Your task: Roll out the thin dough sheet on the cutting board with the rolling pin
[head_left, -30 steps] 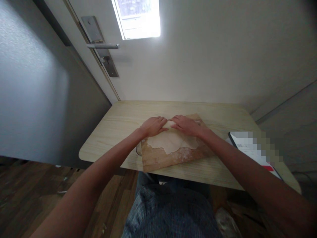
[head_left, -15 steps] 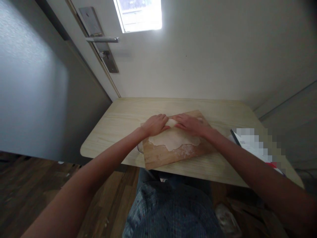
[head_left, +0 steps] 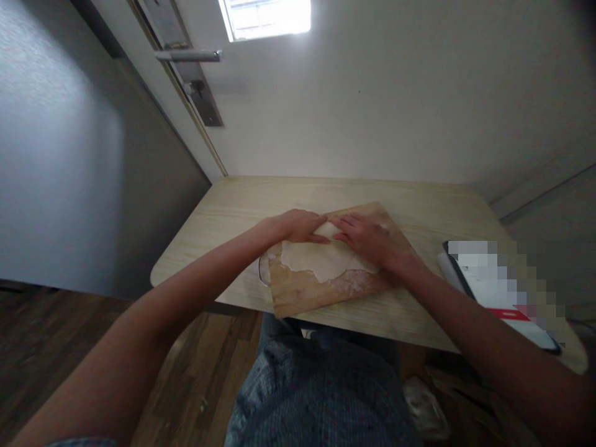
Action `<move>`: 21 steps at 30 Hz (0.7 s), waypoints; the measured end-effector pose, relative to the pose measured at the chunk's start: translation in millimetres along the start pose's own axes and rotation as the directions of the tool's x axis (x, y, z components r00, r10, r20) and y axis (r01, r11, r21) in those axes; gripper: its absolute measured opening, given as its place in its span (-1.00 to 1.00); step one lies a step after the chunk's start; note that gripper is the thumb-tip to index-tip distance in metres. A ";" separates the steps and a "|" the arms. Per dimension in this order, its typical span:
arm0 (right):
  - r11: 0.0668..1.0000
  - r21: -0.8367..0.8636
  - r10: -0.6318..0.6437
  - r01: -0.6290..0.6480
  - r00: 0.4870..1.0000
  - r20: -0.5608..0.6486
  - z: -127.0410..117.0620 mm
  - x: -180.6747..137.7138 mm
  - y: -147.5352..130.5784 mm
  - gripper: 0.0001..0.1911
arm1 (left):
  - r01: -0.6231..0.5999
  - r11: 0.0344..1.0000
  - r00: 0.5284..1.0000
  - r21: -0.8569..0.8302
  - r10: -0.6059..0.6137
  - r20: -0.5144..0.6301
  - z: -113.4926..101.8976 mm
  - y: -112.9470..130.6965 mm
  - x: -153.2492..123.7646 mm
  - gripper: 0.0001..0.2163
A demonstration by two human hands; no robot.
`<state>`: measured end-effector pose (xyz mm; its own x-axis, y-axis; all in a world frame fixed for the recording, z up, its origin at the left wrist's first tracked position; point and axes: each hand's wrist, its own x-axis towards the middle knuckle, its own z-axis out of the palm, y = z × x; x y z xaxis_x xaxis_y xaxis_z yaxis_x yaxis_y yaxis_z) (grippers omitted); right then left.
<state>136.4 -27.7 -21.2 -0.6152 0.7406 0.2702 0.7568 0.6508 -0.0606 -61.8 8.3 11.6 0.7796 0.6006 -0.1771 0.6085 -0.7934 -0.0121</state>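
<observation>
A sheet of pale dough (head_left: pixel 321 259) with a ragged near edge lies on a wooden board (head_left: pixel 298 295). Its far part forms a thick roll (head_left: pixel 329 230), showing between my hands. My left hand (head_left: pixel 302 225) curves over the roll's left side, thumb towards me. Over the right side lies my right hand (head_left: pixel 365 236), fingers bent around it and pointing towards the left hand. Their fingertips nearly meet. Whether a rolling pin is inside the roll, I cannot tell. White flour is scattered on the board's near part.
The board rests on a light wooden table (head_left: pixel 195 248) against a white door with a metal handle (head_left: pixel 189 56). A metal loop (head_left: pixel 263 273) shows at the board's left edge. To the right lies a tablet-like device (head_left: pixel 493 298), partly pixelated. A plastic bag (head_left: pixel 426 410) is on the floor.
My left hand has slid right along the roll, its fingers straighter, closing the gap to the right hand. The right hand has shifted slightly right and down. The view has moved slightly.
</observation>
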 end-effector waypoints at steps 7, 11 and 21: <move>0.996 -0.035 -0.082 0.086 0.992 0.093 -10.1 8.3 3.6 -0.63 | 0.000 0.999 0.984 0.040 0.008 -0.177 16.5 6.1 -3.5 -0.59; 0.985 -0.058 -0.150 0.165 0.967 0.204 -16.9 18.2 7.2 -0.65 | -0.003 0.999 0.975 0.054 0.015 -0.223 19.3 6.3 -4.3 -0.60; 0.981 -0.165 -0.075 0.104 0.981 0.178 -15.7 12.6 -2.7 -0.66 | -0.055 0.997 0.969 0.059 0.068 -0.236 19.2 2.5 -3.5 -0.59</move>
<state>130.2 -22.7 -2.6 -0.6994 0.7079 0.0989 0.7144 0.6881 0.1272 -65.9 2.4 -6.7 0.8319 0.5517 0.0600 0.5547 -0.8299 -0.0601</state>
